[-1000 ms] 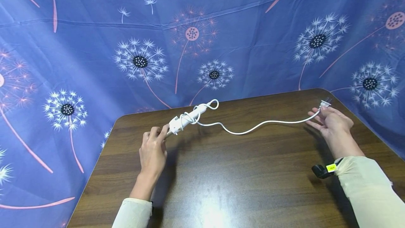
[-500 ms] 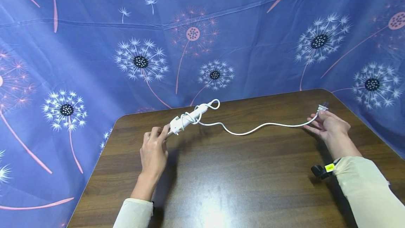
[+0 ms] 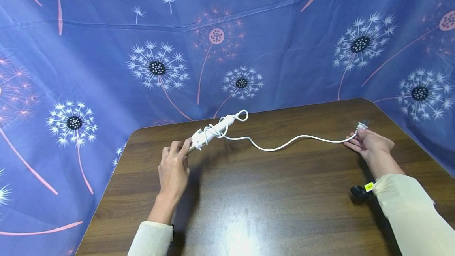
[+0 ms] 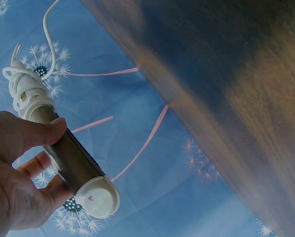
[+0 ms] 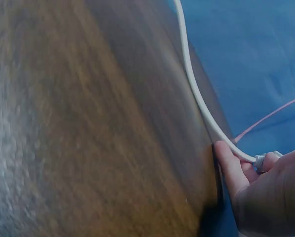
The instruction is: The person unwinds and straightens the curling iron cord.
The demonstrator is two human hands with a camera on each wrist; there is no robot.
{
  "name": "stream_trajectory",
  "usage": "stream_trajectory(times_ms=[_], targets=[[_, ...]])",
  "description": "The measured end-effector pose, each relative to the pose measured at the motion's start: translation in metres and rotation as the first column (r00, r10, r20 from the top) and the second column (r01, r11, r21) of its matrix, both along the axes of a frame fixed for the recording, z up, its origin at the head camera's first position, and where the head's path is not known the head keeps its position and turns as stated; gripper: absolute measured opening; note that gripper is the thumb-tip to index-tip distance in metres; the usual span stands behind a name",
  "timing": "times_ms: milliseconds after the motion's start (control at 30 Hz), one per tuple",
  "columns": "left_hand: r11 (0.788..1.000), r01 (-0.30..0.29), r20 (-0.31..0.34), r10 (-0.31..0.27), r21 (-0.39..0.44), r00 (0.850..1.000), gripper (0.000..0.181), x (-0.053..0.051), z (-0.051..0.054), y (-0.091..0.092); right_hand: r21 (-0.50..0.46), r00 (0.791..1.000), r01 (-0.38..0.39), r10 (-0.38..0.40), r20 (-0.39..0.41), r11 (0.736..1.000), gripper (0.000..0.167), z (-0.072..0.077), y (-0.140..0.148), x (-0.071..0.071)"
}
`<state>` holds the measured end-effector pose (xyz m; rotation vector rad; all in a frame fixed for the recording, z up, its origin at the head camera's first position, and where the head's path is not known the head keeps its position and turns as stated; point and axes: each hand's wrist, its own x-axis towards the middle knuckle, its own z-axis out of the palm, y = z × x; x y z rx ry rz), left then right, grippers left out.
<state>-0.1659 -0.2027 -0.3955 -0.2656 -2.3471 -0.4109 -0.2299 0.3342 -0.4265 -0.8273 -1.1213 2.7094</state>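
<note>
My left hand grips the bronze barrel of a white-handled curling iron, held tilted above the table. In the left wrist view, thumb and fingers lie around the barrel, near its white end cap. Several loops of the white cord wrap the handle, and the rest runs in a loose wave to the right. At that far end, my right hand pinches the two-pronged plug between thumb and fingers. The right wrist view shows the cord leading to those fingers; the plug's prongs are hidden there.
A dark brown wooden table with rounded far corners lies beneath both hands. Blue cloth with a dandelion print hangs behind and beside it. A small black device with a yellow label is strapped at the right wrist.
My right hand has shifted slightly left and nearer with the plug. The left hand and the curling iron have hardly moved.
</note>
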Motion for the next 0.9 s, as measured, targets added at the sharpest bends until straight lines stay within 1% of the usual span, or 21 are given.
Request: stream_trajectory(times_ms=[200, 333, 433, 567, 667, 900], targets=[[1.000, 0.002, -0.002, -0.002, 0.001, 1.000, 0.060, -0.001, 0.001, 0.000, 0.082, 0.996, 0.073, -0.077, 0.049, 0.994, 0.038, -0.001, -0.001, -0.006], [1.000, 0.003, -0.006, -0.003, 0.004, 1.000, 0.060, -0.001, 0.003, 0.001, 0.167, 0.994, 0.081, -0.091, 0.057, 0.983, 0.037, 0.000, -0.004, -0.010], [1.000, 0.004, -0.006, -0.004, 0.005, 1.000, 0.060, -0.001, 0.003, 0.001, 0.215, 0.990, 0.085, -0.106, 0.089, 0.973, 0.036, 0.001, -0.006, -0.012], [1.000, 0.004, -0.005, -0.004, 0.006, 1.000, 0.060, 0.000, 0.004, 0.002, 0.230, 0.983, 0.109, -0.139, 0.117, 0.967, 0.035, 0.001, -0.009, -0.013], [1.000, 0.004, -0.010, -0.004, 0.006, 1.000, 0.060, 0.000, 0.004, 0.002, 0.221, 0.984, 0.120, -0.145, 0.105, 0.968, 0.036, 0.001, -0.009, -0.013], [1.000, -0.005, -0.001, 0.005, 0.002, 1.000, 0.060, 0.002, 0.005, 0.002, 0.248, 0.989, 0.086, -0.112, 0.096, 0.965, 0.037, 0.003, -0.010, -0.010]])
